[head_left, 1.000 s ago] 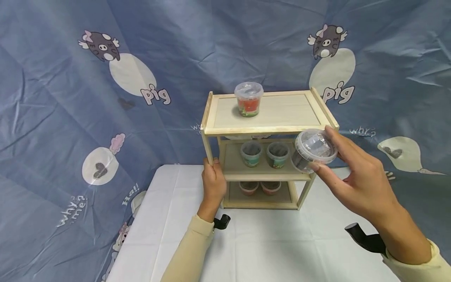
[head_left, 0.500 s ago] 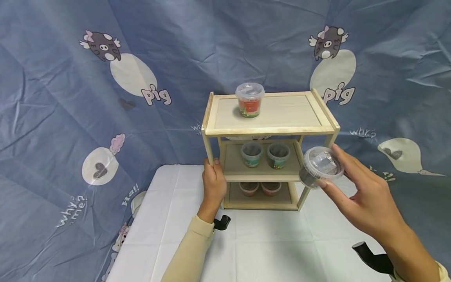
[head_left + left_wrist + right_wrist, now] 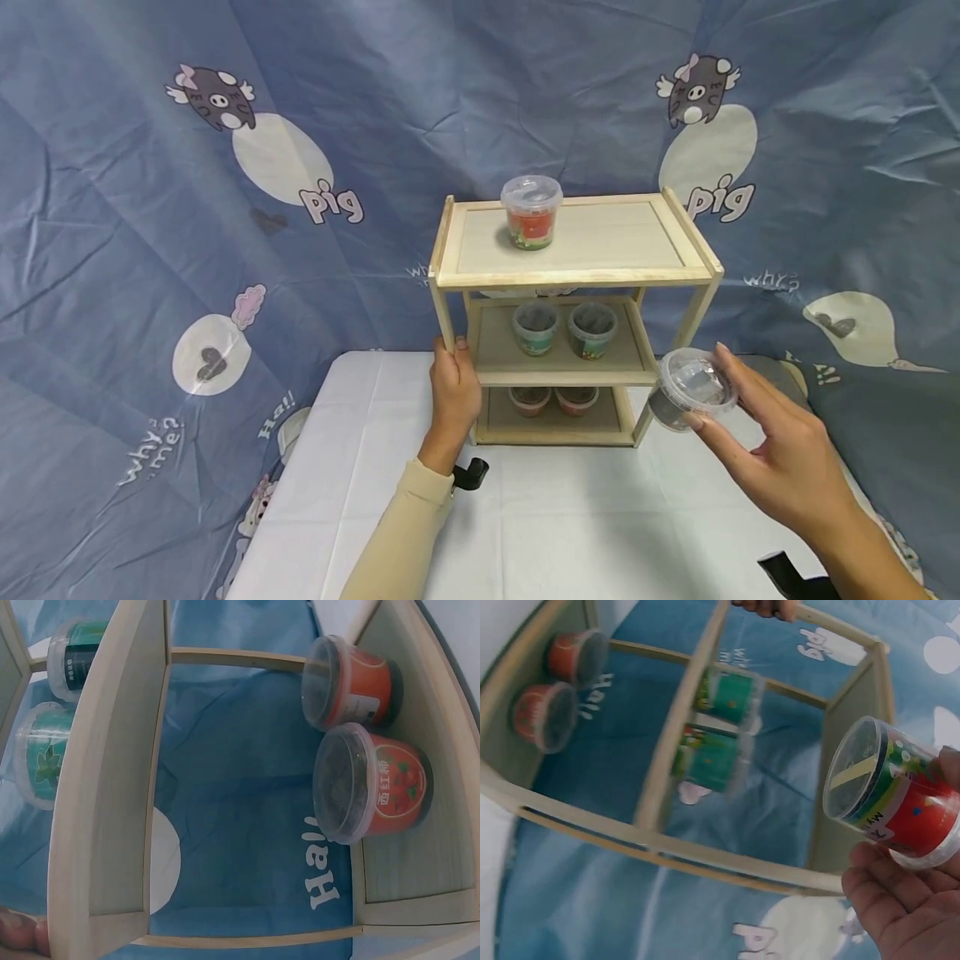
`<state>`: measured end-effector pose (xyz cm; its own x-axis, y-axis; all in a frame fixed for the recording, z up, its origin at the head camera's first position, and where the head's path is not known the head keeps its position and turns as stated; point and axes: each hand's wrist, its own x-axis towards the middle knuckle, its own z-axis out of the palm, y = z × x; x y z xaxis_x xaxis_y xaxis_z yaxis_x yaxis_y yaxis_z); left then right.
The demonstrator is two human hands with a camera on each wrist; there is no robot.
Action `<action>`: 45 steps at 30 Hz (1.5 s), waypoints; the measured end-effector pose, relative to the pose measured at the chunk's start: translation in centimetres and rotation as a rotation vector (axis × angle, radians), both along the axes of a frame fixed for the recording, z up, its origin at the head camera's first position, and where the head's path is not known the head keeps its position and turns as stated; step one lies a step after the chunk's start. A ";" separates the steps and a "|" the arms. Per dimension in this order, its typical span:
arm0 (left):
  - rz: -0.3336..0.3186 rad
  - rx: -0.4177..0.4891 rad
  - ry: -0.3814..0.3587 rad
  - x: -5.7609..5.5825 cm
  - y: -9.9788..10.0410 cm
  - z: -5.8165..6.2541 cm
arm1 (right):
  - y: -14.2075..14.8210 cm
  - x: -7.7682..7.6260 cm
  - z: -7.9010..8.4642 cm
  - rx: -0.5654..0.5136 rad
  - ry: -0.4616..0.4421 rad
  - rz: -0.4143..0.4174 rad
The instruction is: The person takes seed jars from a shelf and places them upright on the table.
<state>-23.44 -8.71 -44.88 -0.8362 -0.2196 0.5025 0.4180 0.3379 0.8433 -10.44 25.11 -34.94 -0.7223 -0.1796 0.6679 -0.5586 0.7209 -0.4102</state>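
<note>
One cup (image 3: 690, 387), one wooden rack (image 3: 607, 237).
I record: right grip (image 3: 787, 462) pinching round, clear-lidded plastic; left grip (image 3: 453, 396) holding a slender post (image 3: 442, 312).

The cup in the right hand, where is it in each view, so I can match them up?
Head: the held cup is right of centre, a little below mid-height.
Left wrist: not in this picture.
Right wrist: at the right edge, its red label showing.
Shared landmark: the wooden rack, in all three views.
</note>
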 end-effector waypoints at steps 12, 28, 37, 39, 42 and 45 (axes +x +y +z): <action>-0.024 0.026 -0.013 0.6 0.0 0.3 | 1.6 0.8 -3.3 -0.021 -0.009 -0.038; -0.011 0.016 0.008 0.1 0.1 -0.1 | 2.4 1.7 -4.8 -0.084 -0.043 -0.088; 0.004 -0.011 0.019 0.1 -0.1 0.0 | 2.2 2.5 -5.8 -0.090 -0.112 -0.141; 0.018 -0.020 0.025 0.0 -0.2 0.0 | 2.2 2.5 -5.8 -0.087 -0.113 -0.139; 0.035 -0.027 0.026 0.1 -0.2 0.0 | 2.1 2.4 -5.9 -0.082 -0.113 -0.131; 0.008 -0.014 0.011 0.1 -0.2 0.1 | 2.2 2.5 -6.1 -0.080 -0.112 -0.132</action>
<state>-23.32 -8.86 -44.81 -0.8285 -0.2193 0.5152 0.4247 0.3536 0.8335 -7.92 27.26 -41.04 -0.8066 -0.0277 0.5905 -0.4088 0.7477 -0.5232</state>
